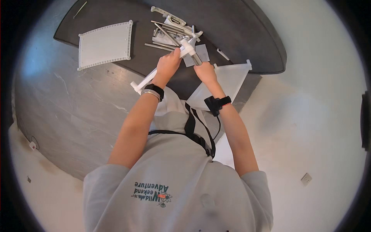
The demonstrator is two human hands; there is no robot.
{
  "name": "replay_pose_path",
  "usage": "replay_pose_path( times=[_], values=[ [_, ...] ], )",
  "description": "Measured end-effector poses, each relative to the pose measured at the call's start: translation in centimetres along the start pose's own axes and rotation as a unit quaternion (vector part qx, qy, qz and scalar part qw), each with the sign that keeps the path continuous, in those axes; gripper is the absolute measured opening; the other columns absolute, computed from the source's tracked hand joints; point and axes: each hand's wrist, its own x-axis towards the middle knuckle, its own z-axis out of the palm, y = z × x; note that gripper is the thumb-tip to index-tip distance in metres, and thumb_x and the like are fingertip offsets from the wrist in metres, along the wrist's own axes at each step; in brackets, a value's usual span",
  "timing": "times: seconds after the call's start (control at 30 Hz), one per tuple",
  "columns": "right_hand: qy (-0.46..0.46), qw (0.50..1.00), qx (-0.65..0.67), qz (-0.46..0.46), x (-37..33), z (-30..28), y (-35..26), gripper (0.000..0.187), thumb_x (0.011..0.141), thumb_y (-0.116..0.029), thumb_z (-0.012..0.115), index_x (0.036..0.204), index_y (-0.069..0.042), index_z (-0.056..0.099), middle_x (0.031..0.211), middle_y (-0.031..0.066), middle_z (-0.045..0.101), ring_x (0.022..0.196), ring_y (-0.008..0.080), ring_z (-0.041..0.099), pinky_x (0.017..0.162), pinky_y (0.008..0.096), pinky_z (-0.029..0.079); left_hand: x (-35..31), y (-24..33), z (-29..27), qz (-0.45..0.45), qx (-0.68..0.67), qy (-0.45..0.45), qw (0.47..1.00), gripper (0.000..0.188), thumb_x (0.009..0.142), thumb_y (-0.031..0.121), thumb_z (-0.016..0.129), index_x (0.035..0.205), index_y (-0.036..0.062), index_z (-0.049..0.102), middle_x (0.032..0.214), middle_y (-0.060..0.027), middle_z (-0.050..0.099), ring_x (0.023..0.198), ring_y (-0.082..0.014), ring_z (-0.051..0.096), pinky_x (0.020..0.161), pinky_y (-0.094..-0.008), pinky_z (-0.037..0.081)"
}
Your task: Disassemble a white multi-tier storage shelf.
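Note:
My left hand (168, 68) is closed around a long white plastic bar (144, 82), whose lower end sticks out beside my wrist. A silver metal tube (196, 59) sits in my right hand (206, 73), fingers wrapped round it. The tube's upper end meets the white fitting (188, 47) at the bar's far end; whether it is fully seated, I cannot tell. Just beyond my hands lies a pile of loose metal tubes (166, 34) and white plastic parts (169, 15). A white sheet of paper (201, 53) rests partly behind the tube.
The dark padded seat (247, 34) carries the parts. A white panel with raised edges (105, 45) lies on its left, and another white panel (226, 81) leans near my right forearm. A small white stick-like item (223, 54) and a thin rod (80, 9) lie apart.

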Motion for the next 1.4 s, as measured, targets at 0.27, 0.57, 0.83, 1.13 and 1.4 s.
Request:
replay_pose_path(
  times=[0.27, 0.57, 0.83, 1.13, 1.4],
  values=[
    [0.102, 0.994, -0.034, -0.014, -4.0, 0.4, 1.0, 0.029, 0.077, -0.026, 0.052, 0.08, 0.001, 0.062, 0.08, 0.0263, 0.061, 0.08, 0.0428, 0.059, 0.071, 0.0476, 0.047, 2.0, -1.7, -1.1, -0.109, 0.021, 0.001, 0.994, 0.029, 0.079, 0.022, 0.06, 0.094, 0.0058, 0.04, 0.071, -0.0169, 0.061, 0.063, -0.0359, 0.061, 0.055, -0.0468, 0.049],
    [0.031, 0.986, 0.16, -0.025, -7.7, 3.7, 11.5, 0.023, 0.077, -0.019, 0.056, 0.074, 0.003, 0.054, 0.07, 0.0256, 0.055, 0.069, 0.0438, 0.054, 0.06, 0.0447, 0.043, 1.5, -7.6, -5.1, -0.235, -0.038, 0.129, 0.963, 0.035, 0.079, 0.028, 0.064, 0.087, 0.0021, 0.043, 0.073, -0.0257, 0.059, 0.071, -0.0454, 0.057, 0.061, -0.0505, 0.045],
    [0.004, 0.978, 0.191, -0.084, -7.9, 5.1, 11.0, 0.022, 0.078, -0.019, 0.055, 0.075, 0.003, 0.053, 0.071, 0.0244, 0.055, 0.07, 0.0435, 0.052, 0.061, 0.0436, 0.043, -0.6, -7.7, -6.5, -0.214, -0.109, 0.125, 0.963, 0.037, 0.076, 0.027, 0.069, 0.089, 0.0011, 0.046, 0.072, -0.0222, 0.061, 0.072, -0.0434, 0.059, 0.061, -0.0457, 0.047],
    [0.05, 0.971, 0.231, -0.021, -8.9, 5.5, 12.5, 0.022, 0.078, -0.02, 0.057, 0.08, 0.002, 0.055, 0.068, 0.0226, 0.054, 0.064, 0.0396, 0.05, 0.06, 0.0387, 0.042, -3.5, -16.4, -12.7, -0.364, -0.197, 0.384, 0.826, 0.036, 0.074, 0.017, 0.071, 0.098, -0.0046, 0.055, 0.091, -0.015, 0.063, 0.078, -0.0229, 0.061, 0.067, -0.0351, 0.049],
    [0.098, 0.955, 0.28, -0.03, -9.2, 6.5, 13.2, 0.025, 0.079, -0.018, 0.061, 0.07, 0.004, 0.052, 0.057, 0.0078, 0.049, 0.057, 0.0124, 0.043, 0.055, 0.0323, 0.039, -4.3, -23.8, -13.0, -0.548, -0.195, 0.506, 0.637, 0.038, 0.078, 0.021, 0.066, 0.1, -0.0074, 0.053, 0.099, -0.018, 0.061, 0.084, -0.0277, 0.061, 0.072, -0.0384, 0.05]
  ],
)
